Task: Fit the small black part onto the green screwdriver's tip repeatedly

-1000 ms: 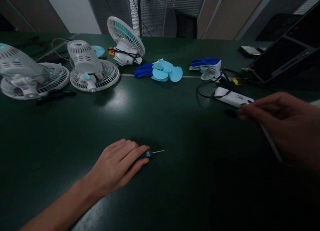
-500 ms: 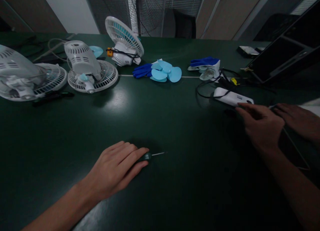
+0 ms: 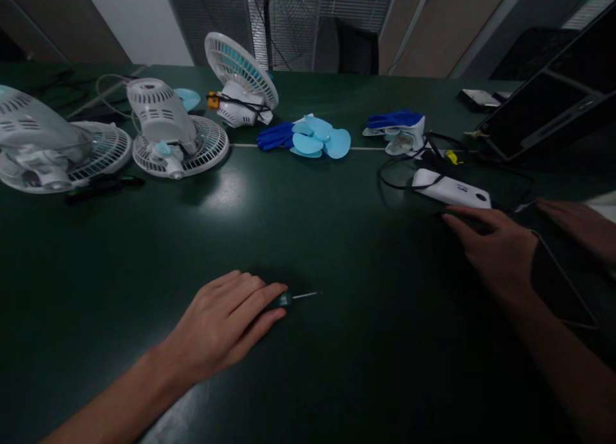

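Observation:
My left hand rests on the dark green table, its fingers closed round the dark handle of a screwdriver. The thin metal shaft points to the right. On the right side, my right hand is low over the table, just in front of a white oblong box with a black cord across it. Thumb and fingertips come together at a small dark thing, too dim to name. A dark flat panel with a pale edge lies partly hidden behind my right wrist.
Another person's hand lies at the right edge. White fans stand at the left and back, with a light blue fan blade and blue-and-white gloves along the back. A large black case is at the far right.
My right hand has moved slightly left and down, away from the other person's hand, which has drawn back right. My left hand and the screwdriver have stayed put.

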Motion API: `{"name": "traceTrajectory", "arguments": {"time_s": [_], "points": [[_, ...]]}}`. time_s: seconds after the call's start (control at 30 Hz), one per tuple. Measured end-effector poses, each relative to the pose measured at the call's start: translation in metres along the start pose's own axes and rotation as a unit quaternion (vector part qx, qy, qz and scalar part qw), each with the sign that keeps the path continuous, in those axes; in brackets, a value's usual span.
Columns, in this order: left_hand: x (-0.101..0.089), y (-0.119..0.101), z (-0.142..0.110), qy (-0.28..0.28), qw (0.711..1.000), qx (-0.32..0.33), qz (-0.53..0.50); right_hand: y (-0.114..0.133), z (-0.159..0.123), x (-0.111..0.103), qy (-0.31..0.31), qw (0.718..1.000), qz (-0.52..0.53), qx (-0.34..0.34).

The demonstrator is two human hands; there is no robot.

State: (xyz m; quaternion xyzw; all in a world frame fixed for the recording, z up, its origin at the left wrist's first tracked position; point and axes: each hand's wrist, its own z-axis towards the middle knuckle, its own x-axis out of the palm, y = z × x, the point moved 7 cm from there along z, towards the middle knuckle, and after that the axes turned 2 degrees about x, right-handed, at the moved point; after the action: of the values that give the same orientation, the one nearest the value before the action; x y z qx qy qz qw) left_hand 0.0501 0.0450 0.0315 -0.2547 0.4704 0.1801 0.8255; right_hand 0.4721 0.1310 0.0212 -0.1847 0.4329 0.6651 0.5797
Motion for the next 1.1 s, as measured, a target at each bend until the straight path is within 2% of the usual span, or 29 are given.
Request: {"name": "traceTrajectory", "arguments": {"time_s": [0.3,0.57,0.97,1.1], "points": [[0.001,0.001,0.002,0.001,1.0,0.001,-0.004,-0.011,0.0,0.006,0.053,0.997,-0.007,0.058],[0.001,0.001,0.001,0.002,1.0,-0.001,-0.005,-0.019,0.0,0.008,0.052,0.994,-0.017,0.093],[0.001,0.0,0.001,0.007,1.0,0.0,0.001,-0.02,0.0,0.01,0.05,0.996,-0.004,0.075],[0.001,0.0,0.001,0.006,1.0,-0.001,-0.005,-0.021,0.0,0.011,0.061,0.994,0.006,0.087]]}}
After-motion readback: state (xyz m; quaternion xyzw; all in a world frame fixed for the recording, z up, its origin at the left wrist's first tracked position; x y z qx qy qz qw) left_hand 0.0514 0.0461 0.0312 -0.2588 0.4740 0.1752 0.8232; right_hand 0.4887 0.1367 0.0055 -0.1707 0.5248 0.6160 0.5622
